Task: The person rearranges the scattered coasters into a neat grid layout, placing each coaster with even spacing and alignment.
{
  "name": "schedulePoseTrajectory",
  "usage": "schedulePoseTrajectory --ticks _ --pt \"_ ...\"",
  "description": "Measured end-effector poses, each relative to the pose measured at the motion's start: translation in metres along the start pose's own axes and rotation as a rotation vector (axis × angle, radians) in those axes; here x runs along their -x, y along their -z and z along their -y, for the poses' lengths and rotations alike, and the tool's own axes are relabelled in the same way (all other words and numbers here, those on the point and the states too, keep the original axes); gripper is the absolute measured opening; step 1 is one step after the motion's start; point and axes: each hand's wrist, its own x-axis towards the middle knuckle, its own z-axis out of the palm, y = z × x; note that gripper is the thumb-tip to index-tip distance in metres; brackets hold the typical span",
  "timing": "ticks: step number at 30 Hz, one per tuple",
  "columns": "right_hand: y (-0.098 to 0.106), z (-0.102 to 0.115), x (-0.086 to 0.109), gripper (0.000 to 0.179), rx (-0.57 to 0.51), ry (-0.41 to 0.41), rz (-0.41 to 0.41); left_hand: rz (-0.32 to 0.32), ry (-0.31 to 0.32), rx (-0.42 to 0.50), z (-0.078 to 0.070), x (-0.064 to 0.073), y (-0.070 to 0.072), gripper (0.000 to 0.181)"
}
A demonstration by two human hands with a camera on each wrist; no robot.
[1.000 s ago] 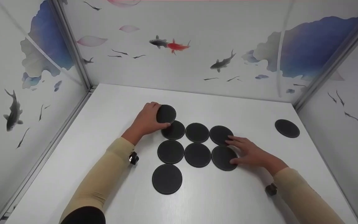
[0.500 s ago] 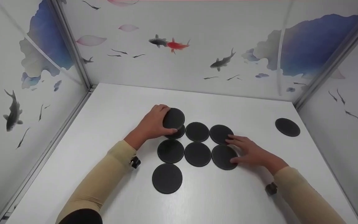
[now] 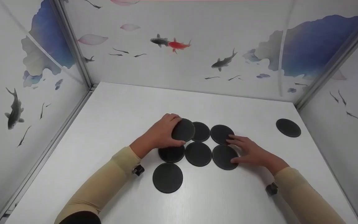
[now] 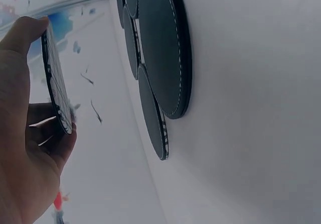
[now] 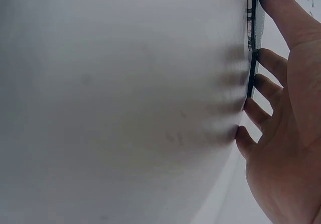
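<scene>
My left hand (image 3: 159,134) pinches a round black coaster (image 3: 183,129) between thumb and fingers, raised over the left end of a group of coasters. The left wrist view shows this held coaster (image 4: 58,83) edge-on, its pale side with dark marks visible, apart from the coasters on the table. Fingertips of my right hand (image 3: 252,152) touch the upper right coaster (image 3: 221,134), while its thumb rests on the lower right coaster (image 3: 224,157). Those right fingers are spread and only slightly bent. Whatever lies directly under my left hand is hidden.
In the group are also an upper middle coaster (image 3: 202,131), a lower middle coaster (image 3: 198,154) and a partly covered lower left coaster (image 3: 170,154). A front coaster (image 3: 167,178) lies below them. A separate coaster (image 3: 288,127) lies far right. Patterned walls (image 3: 179,74) enclose the white table.
My left hand has carried its coaster right and toward me, from behind the upper left coaster to over the group, covering that spot. My right hand has stayed in place.
</scene>
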Motion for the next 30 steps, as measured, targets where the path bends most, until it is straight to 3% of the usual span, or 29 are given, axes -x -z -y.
schedulePoseTrajectory --ticks 11,30 --pt "0.000 0.000 0.000 0.084 -0.014 -0.009 0.008 0.085 -0.112 -0.044 -0.028 0.013 -0.016 0.095" --pt "0.003 0.005 0.001 0.084 -0.028 -0.037 0.024 0.208 -0.249 -0.101 -0.064 0.028 -0.028 0.097"
